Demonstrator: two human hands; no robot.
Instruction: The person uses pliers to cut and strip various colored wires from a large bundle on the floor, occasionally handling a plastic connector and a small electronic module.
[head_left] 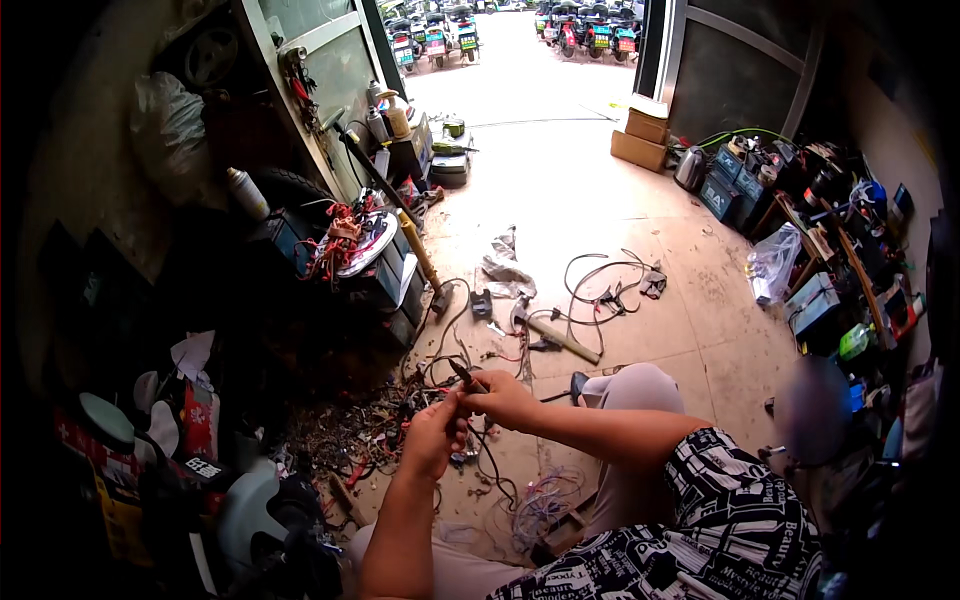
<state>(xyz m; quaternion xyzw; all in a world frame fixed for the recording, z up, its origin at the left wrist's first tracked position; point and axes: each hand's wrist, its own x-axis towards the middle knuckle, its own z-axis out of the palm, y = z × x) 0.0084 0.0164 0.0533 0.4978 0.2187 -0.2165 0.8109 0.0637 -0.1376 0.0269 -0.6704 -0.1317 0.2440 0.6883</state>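
My left hand [432, 436] and my right hand [502, 400] meet in front of my knees, fingers closed and pressed together. Out of the top of their grip sticks a dark narrow piece [461, 372] with a tapered end. Its lower part is hidden by my fingers, and I cannot make out its kind. Just below the hands a black cable [492, 462] runs down to the floor; whether it joins the held piece is unclear. Scraps and wire bits [360, 430] litter the floor beside my left hand.
Ahead lie a hammer [562, 340], a looped black cable [597, 285] and a crumpled grey cloth [508, 272]. A wire bundle [548, 505] sits between my legs. Batteries [722, 190] and tools crowd the right wall. Cardboard boxes [640, 138] stand by the doorway; a long-handled hammer [418, 250] leans left.
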